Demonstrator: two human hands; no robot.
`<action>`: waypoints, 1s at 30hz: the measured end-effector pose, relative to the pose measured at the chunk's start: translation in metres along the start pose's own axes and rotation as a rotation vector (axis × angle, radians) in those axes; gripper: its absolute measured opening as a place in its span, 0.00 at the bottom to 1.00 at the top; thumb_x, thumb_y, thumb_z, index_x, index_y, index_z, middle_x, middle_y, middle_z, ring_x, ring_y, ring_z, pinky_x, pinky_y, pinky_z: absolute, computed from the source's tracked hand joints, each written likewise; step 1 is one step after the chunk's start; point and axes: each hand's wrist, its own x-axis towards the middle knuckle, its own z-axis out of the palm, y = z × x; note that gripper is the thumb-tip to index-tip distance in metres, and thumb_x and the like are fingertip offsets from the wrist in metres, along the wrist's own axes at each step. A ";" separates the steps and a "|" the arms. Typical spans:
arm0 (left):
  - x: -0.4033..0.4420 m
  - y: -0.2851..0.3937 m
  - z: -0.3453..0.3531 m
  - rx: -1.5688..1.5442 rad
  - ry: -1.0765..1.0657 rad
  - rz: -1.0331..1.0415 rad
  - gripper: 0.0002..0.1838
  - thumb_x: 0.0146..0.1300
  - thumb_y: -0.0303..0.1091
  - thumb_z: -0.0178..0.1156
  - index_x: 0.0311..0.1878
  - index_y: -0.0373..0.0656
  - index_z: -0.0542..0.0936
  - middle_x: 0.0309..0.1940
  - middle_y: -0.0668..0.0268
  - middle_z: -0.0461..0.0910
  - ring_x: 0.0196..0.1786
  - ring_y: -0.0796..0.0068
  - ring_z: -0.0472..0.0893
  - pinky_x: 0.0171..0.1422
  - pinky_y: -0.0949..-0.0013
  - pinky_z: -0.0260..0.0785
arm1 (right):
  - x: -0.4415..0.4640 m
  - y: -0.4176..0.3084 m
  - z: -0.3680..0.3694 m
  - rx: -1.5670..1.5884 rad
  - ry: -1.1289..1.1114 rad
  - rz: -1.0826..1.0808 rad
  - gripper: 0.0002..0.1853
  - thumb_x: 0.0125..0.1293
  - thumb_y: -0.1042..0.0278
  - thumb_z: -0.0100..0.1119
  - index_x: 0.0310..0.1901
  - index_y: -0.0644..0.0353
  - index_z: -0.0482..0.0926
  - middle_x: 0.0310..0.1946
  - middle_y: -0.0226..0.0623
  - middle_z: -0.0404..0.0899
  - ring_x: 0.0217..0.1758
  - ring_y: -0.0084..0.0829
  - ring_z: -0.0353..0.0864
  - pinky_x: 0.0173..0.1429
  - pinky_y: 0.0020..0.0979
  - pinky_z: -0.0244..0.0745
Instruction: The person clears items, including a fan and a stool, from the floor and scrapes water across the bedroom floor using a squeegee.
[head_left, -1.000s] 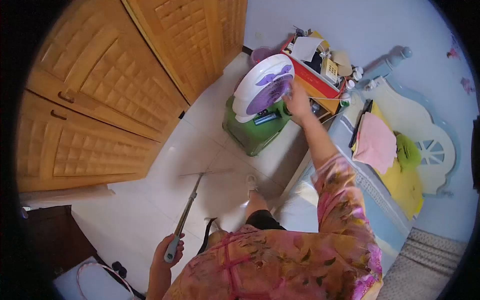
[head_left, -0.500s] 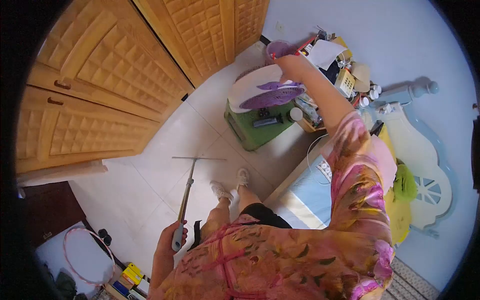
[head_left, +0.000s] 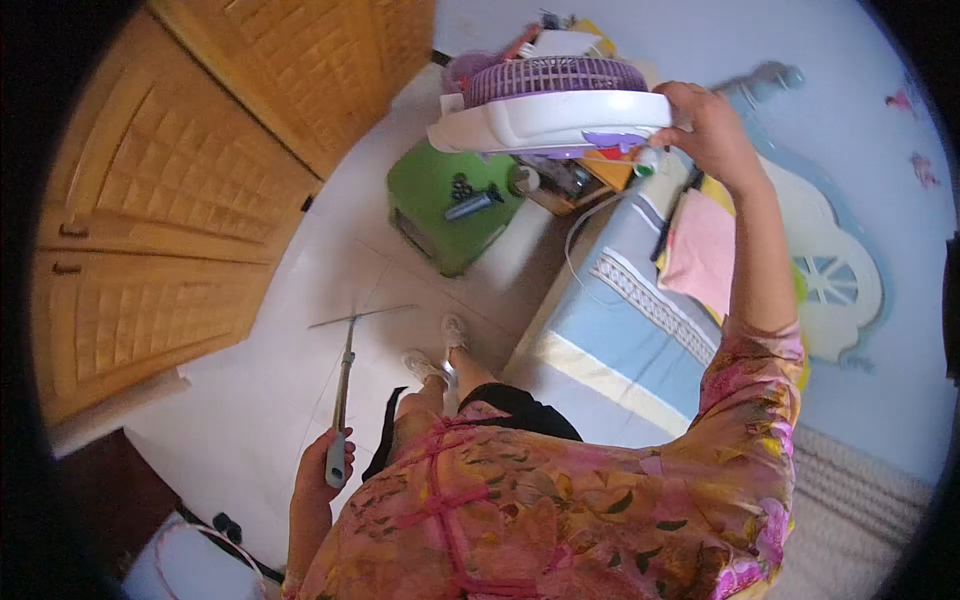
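A round fan with a white plastic casing and a purple slatted grille point(head_left: 540, 125) is at the upper centre of the frame, tipped nearly edge-on, its grille uppermost. The right hand point(head_left: 700, 130) grips the right end of its rim, thumb on the near side of the white casing and fingers curled around the edge. The fan appears raised above the green plastic stool point(head_left: 425, 215), though part of its underside is hidden.

It looks light for its bulk, yet held from one end its weight would likely pull the far side down and twist the wrist. The casing seems stiff and smooth, so a dry, firm hold on the thick white rim should suit it best; the thin purple slats look the most fragile part and make a poor grip. A pale, thin cable point(head_left: 569, 245) loops by the bed point(head_left: 620, 335); whether it joins the fan cannot be told.

At the lower left, the left hand point(head_left: 322, 465) is wrapped around the grey handle of a slim metal pole with a thin crossbar point(head_left: 345, 385), probably light and rigid, its bar end near the floor.
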 end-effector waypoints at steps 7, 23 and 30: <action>0.002 0.007 0.001 0.061 -0.048 -0.038 0.20 0.53 0.43 0.52 0.41 0.37 0.66 0.24 0.67 0.69 0.21 0.81 0.70 0.20 0.82 0.64 | -0.167 0.007 -0.041 -0.133 -0.079 0.236 0.22 0.31 0.76 0.64 0.36 0.59 0.72 0.33 0.37 0.74 0.37 0.38 0.72 0.42 0.33 0.64; 0.003 0.018 0.012 -0.008 -0.123 -0.162 0.20 0.54 0.42 0.50 0.42 0.34 0.65 0.24 0.66 0.70 0.23 0.79 0.72 0.21 0.82 0.68 | -0.478 0.080 0.161 0.039 -0.277 0.601 0.11 0.38 0.78 0.50 0.28 0.56 0.75 0.26 0.42 0.73 0.34 0.42 0.72 0.38 0.36 0.67; -0.001 0.025 0.030 -0.032 -0.076 -0.186 0.20 0.54 0.40 0.50 0.45 0.36 0.65 0.24 0.65 0.70 0.22 0.78 0.73 0.20 0.78 0.68 | -0.425 0.079 0.145 0.116 -0.850 0.770 0.18 0.41 0.81 0.49 0.37 0.53 0.74 0.34 0.45 0.74 0.41 0.42 0.72 0.43 0.36 0.67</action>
